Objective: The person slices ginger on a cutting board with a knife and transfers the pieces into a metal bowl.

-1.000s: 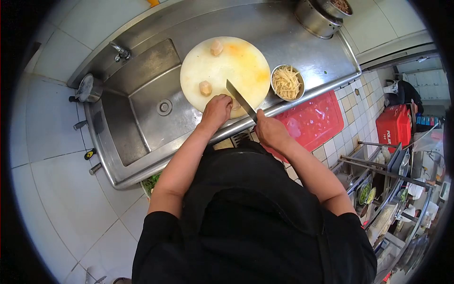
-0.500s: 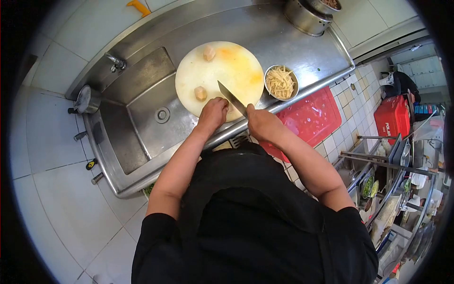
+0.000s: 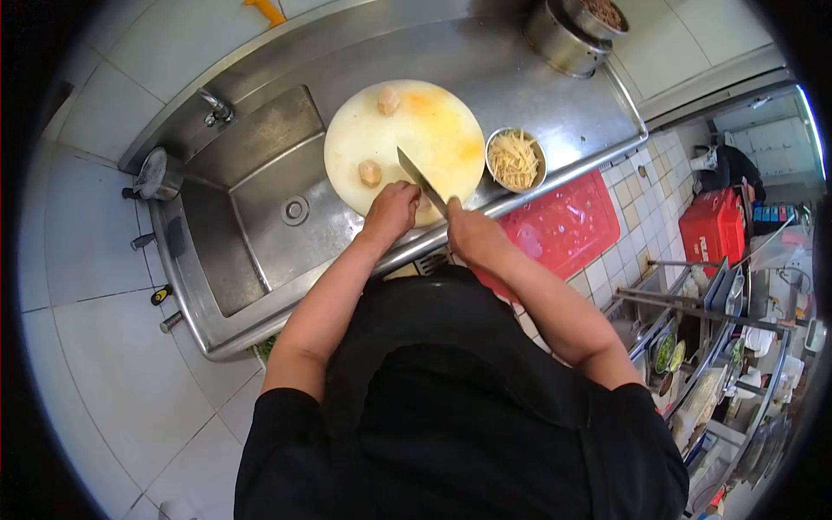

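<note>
My right hand (image 3: 472, 236) is clamped on a knife (image 3: 422, 182), blade angled across the near edge of the round cutting board (image 3: 433, 130) on the steel table (image 3: 537, 87). My left hand (image 3: 392, 211) is curled, pressing something on the board just beside the blade; I cannot tell what. Two pale chunks (image 3: 370, 172) lie farther up. A bowl of strips (image 3: 515, 159) sits just right of the board.

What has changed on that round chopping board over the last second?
The knife in the right hand has edged leftward along the cutting board, closing in on the left hand, which keeps pressing down the piece being cut. Nothing was picked up or let go. The two pale chunks on the board and the bowl of shreds stayed put.
</note>
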`<act>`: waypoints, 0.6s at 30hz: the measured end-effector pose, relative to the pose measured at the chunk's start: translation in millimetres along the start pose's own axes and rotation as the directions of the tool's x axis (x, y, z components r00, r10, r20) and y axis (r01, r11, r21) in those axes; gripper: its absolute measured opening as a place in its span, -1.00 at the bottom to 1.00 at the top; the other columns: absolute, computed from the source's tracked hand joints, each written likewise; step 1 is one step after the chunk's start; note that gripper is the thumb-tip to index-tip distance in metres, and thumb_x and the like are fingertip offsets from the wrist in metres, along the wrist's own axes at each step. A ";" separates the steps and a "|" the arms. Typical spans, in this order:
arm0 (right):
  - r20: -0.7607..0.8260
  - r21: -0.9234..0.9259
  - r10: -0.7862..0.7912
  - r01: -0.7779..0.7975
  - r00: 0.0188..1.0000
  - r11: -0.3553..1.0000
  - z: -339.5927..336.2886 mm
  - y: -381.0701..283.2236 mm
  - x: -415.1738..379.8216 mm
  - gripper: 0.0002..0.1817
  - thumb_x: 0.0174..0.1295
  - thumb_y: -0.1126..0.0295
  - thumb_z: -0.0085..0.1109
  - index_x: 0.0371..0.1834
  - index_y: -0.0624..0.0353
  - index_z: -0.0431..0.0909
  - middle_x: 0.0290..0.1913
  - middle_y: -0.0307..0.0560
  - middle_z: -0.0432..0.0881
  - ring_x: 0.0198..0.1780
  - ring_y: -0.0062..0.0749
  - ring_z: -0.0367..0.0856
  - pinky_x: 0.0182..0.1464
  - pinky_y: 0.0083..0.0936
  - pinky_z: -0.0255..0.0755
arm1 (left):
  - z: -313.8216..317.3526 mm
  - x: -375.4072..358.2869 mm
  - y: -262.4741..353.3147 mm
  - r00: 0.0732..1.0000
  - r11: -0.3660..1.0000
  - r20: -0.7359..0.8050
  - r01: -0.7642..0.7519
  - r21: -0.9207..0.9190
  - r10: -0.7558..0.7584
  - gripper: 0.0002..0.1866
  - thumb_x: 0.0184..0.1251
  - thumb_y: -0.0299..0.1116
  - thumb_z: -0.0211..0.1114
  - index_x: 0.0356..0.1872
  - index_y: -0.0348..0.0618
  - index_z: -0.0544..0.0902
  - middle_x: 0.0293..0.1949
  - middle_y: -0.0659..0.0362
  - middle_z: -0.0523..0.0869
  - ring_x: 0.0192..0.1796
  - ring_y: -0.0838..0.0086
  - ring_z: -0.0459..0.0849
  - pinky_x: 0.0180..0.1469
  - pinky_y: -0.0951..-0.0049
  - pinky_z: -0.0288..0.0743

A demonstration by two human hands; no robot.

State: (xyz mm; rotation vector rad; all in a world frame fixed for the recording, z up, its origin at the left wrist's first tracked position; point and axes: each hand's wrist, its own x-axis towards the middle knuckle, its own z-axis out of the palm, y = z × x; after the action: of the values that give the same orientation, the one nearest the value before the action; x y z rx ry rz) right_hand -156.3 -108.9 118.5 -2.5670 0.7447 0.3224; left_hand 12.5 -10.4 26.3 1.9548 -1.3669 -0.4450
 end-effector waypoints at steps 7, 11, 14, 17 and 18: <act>0.099 -0.032 0.137 -0.134 0.986 0.990 0.0 -11.4 2.3 -0.76 0.37 0.48 -0.10 0.02 0.39 0.36 -0.25 0.45 0.70 -0.10 0.30 0.73 -0.05 0.05 0.60 | 0.5 5.7 -4.5 0.998 0.998 -0.013 -0.058 -0.015 0.058 -0.84 0.29 -0.49 0.23 -0.15 -0.19 0.68 -0.19 -0.06 0.67 -0.03 -0.03 0.63 0.05 0.05 0.56; 0.042 -0.011 0.049 -0.049 0.998 0.999 -13.1 -11.2 8.4 -0.78 0.37 0.48 -0.12 0.00 0.38 0.33 -0.27 0.44 0.71 -0.13 0.30 0.74 -0.07 0.07 0.61 | 2.3 5.1 -4.8 0.999 0.999 0.008 -0.042 0.002 0.042 -0.83 0.24 -0.52 0.30 -0.15 -0.20 0.72 -0.14 -0.04 0.71 -0.02 -0.01 0.67 0.06 0.10 0.57; 0.086 0.028 0.105 -0.108 0.991 0.994 2.2 -7.6 -0.3 -0.78 0.38 0.46 -0.10 -0.01 0.39 0.33 -0.19 0.46 0.70 -0.08 0.31 0.72 0.00 0.09 0.57 | -0.5 4.2 -1.9 1.000 1.000 0.002 -0.020 0.005 0.020 -0.82 0.24 -0.52 0.31 -0.15 -0.21 0.72 -0.14 -0.04 0.71 -0.01 -0.01 0.66 0.06 0.10 0.57; 0.077 0.024 0.100 -0.102 0.992 0.995 0.6 -9.9 6.8 -0.78 0.38 0.47 -0.10 0.00 0.37 0.33 -0.18 0.48 0.70 -0.07 0.32 0.72 0.01 0.10 0.56 | -0.5 8.8 -5.9 1.000 0.999 0.003 -0.031 0.014 0.030 -0.82 0.24 -0.52 0.32 -0.13 -0.22 0.71 -0.12 -0.04 0.71 0.00 0.00 0.66 0.07 0.11 0.56; 0.080 0.038 0.111 -0.114 0.991 0.993 -1.5 -12.7 3.9 -0.78 0.38 0.47 -0.10 0.00 0.37 0.33 -0.18 0.48 0.70 -0.07 0.32 0.72 0.01 0.10 0.56 | 1.7 5.4 -7.6 0.998 0.998 0.011 -0.054 0.007 0.054 -0.81 0.24 -0.52 0.32 -0.12 -0.22 0.71 -0.10 -0.04 0.70 0.01 0.00 0.66 0.08 0.11 0.56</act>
State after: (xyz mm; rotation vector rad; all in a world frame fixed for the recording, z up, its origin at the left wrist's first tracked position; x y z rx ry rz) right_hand -145.9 -101.8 122.9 -2.4629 0.8600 0.4349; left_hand 18.6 -14.5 20.4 1.9187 -1.4268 -0.4262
